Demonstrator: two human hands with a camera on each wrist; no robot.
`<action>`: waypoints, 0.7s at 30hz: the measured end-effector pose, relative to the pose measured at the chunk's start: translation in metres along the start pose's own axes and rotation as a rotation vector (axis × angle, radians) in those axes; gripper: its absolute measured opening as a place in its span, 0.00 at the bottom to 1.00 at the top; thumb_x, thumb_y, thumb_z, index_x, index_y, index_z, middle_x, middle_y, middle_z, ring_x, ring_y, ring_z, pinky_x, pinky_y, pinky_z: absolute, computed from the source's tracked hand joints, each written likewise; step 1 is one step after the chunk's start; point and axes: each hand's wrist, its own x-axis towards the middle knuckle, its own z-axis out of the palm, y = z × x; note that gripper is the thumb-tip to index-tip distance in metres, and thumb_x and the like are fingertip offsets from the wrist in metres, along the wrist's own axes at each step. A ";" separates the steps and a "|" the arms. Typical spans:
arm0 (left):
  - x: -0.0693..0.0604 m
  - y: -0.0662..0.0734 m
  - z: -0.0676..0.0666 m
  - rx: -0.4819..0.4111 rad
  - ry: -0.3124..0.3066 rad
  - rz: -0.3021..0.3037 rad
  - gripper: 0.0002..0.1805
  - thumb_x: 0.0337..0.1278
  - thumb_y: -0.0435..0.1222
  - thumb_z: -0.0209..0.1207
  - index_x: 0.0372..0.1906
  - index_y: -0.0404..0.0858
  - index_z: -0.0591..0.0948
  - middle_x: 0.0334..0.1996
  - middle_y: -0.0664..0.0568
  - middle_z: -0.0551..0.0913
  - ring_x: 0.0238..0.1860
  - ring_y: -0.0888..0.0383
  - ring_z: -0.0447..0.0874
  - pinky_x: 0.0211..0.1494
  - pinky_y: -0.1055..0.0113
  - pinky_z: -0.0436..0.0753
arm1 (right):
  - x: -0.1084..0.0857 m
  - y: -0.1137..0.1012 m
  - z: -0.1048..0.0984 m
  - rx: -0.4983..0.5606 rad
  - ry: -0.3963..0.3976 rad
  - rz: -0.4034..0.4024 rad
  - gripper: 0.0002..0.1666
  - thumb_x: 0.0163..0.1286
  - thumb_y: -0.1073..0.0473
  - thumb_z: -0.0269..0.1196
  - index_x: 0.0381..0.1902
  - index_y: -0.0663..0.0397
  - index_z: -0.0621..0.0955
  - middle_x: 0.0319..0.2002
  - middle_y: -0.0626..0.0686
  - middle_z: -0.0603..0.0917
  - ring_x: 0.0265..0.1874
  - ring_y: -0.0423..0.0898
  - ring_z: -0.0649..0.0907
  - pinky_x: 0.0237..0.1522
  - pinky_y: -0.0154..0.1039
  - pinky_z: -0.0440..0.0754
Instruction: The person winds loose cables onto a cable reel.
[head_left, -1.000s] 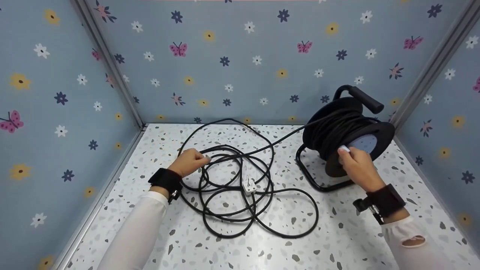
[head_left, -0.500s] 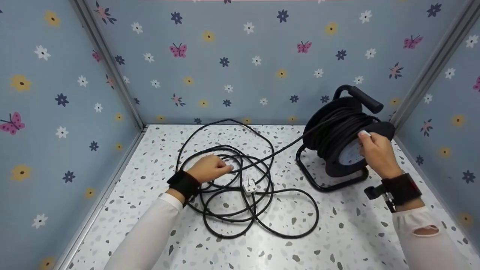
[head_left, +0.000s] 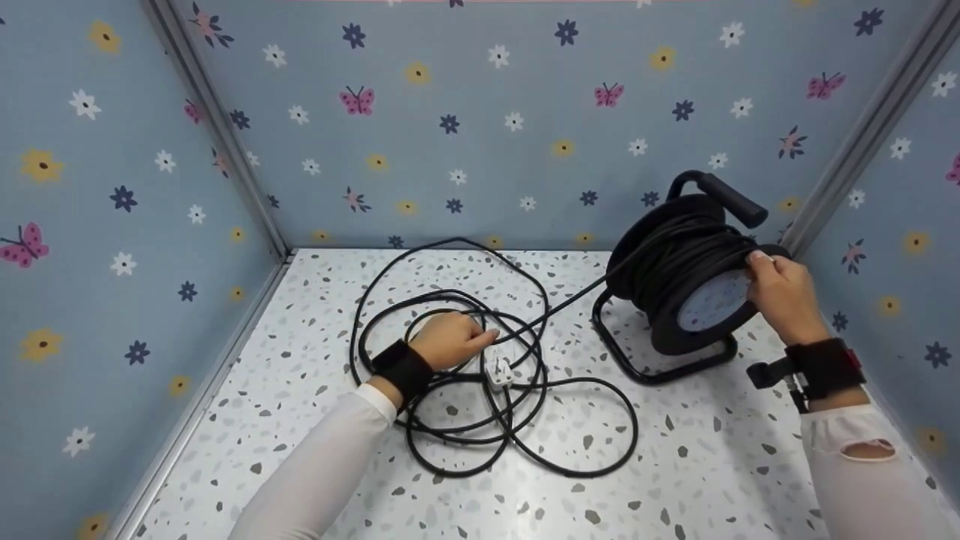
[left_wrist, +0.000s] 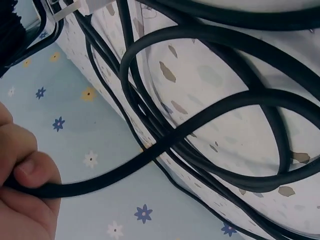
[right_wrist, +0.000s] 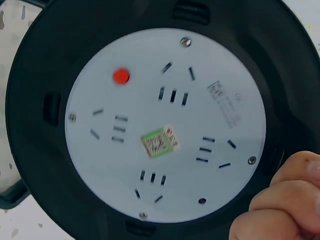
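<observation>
A black cable reel point(head_left: 675, 266) stands on its tube frame at the back right, cable wound on its drum. My right hand point(head_left: 787, 296) grips the right edge of its front disc; in the right wrist view the curled fingers point(right_wrist: 280, 210) cover that spot, so what they pinch is hidden. The disc's pale socket panel point(right_wrist: 165, 125) faces the camera, with slots and a red button. My left hand point(head_left: 454, 341) holds the black cable point(left_wrist: 105, 180), fingers curled round it, above the loose loops. From there the cable runs up to the drum.
Several loose cable loops point(head_left: 577, 472) lie on the speckled white floor point(head_left: 525, 510). Among them rests a white plug point(head_left: 497, 371), close to my left hand. Flower-patterned walls point(head_left: 480, 135) enclose the back and both sides. A carry handle point(head_left: 731, 199) rises above the reel.
My left hand has moved right, toward the reel, with the cable. My right hand has travelled from the disc's lower left to its right edge, and the disc appears to have turned.
</observation>
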 end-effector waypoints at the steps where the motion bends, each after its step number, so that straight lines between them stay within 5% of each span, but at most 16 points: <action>1: 0.001 0.001 0.002 0.008 0.019 -0.002 0.35 0.84 0.50 0.51 0.11 0.51 0.60 0.10 0.63 0.55 0.15 0.63 0.51 0.26 0.66 0.57 | 0.001 0.001 -0.001 0.005 0.002 0.008 0.30 0.89 0.44 0.47 0.32 0.60 0.77 0.17 0.39 0.72 0.18 0.37 0.72 0.26 0.33 0.70; 13: 0.018 0.025 0.017 0.009 0.161 -0.019 0.32 0.89 0.47 0.43 0.16 0.51 0.60 0.13 0.61 0.56 0.18 0.60 0.56 0.28 0.62 0.64 | 0.012 0.024 -0.015 -0.023 0.024 0.086 0.31 0.89 0.42 0.43 0.30 0.53 0.78 0.16 0.37 0.73 0.18 0.37 0.73 0.26 0.33 0.71; 21: 0.028 0.041 0.033 0.018 0.232 0.079 0.25 0.83 0.40 0.42 0.19 0.50 0.62 0.15 0.62 0.58 0.18 0.60 0.62 0.29 0.60 0.71 | 0.012 0.043 -0.017 -0.104 0.039 0.107 0.32 0.89 0.40 0.40 0.28 0.52 0.72 0.15 0.38 0.71 0.17 0.40 0.71 0.26 0.37 0.70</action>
